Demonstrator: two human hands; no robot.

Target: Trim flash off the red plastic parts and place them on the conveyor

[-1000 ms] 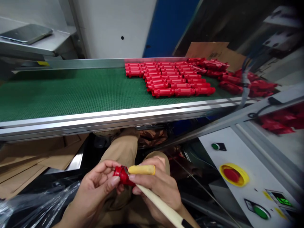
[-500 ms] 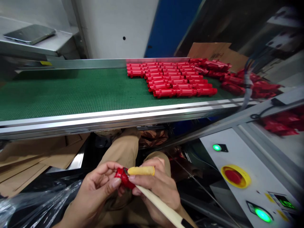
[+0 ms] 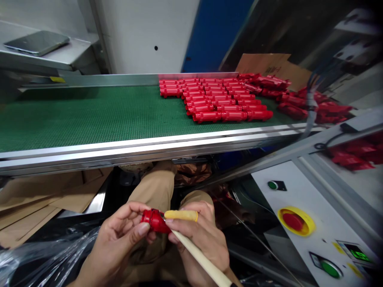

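My left hand (image 3: 118, 235) pinches a short, hollow red plastic part (image 3: 156, 221) between thumb and fingers, low in the middle of the head view. Against its right end, my right hand (image 3: 206, 235) grips a hand tool with a long, pale handle (image 3: 201, 255). A small dark metal tip shows where the tool meets the part; its exact shape is hidden by the fingers. One finger of the right hand wears a yellow finger cot (image 3: 181, 216). Both hands are above my lap, in front of the belt.
A green conveyor belt (image 3: 89, 115) crosses ahead behind a metal rail (image 3: 125, 149). Rows of red plastic parts (image 3: 221, 107) lie on it, with a loose pile (image 3: 299, 104) to the right. A control panel (image 3: 287, 191) stands at right, flat cardboard (image 3: 32, 195) at left.
The red part has turned a little and shows more of its side, while the right hand and tool have shifted slightly right. Both green panel lights have gone dark.
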